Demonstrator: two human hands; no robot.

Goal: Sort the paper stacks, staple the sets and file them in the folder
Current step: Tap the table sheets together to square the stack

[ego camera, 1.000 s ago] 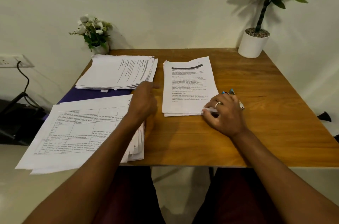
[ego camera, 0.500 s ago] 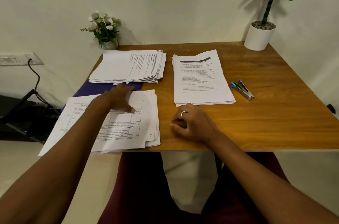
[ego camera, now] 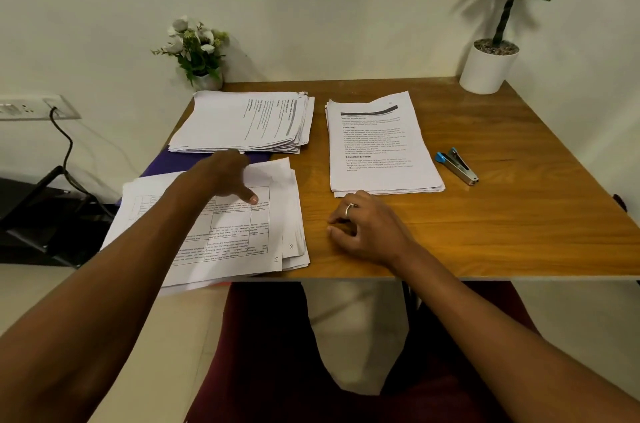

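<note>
Neither hand grips anything, as I read it from my station. Left hand (ego camera: 225, 176) lies palm down on the near paper stack (ego camera: 242, 249), thumb stretched flat on the top sheet and nothing pinched. Right hand (ego camera: 367, 228) rests on bare wood just beside that stack, its fingers loosely curled and holding nothing.

I log the rest by size:

- Wooden table (ego camera: 519, 221): carries all the items below.
- Near paper stack: at the front left corner, sheets fanned, overhanging the table's front and left edges. The top sheet shows a printed grid.
- Far paper stack (ego camera: 239, 121): back left, edges uneven, text running sideways.
- Right paper stack (ego camera: 377, 145): centre of the table, squared up, text facing me, its near edge close to my right hand.
- Purple folder (ego camera: 156, 169): lies under both left stacks, and only a strip shows between them.
- Potted plant (ego camera: 488, 69): back right corner, in a white pot.
- Small flower pot (ego camera: 199, 52): against the wall behind the far stack.
- Stapler (ego camera: 457, 166): blue-ended, lying on the wood just right of the right stack and apart from both hands.
- Ring (ego camera: 350, 208): on a finger of the right hand.
</note>
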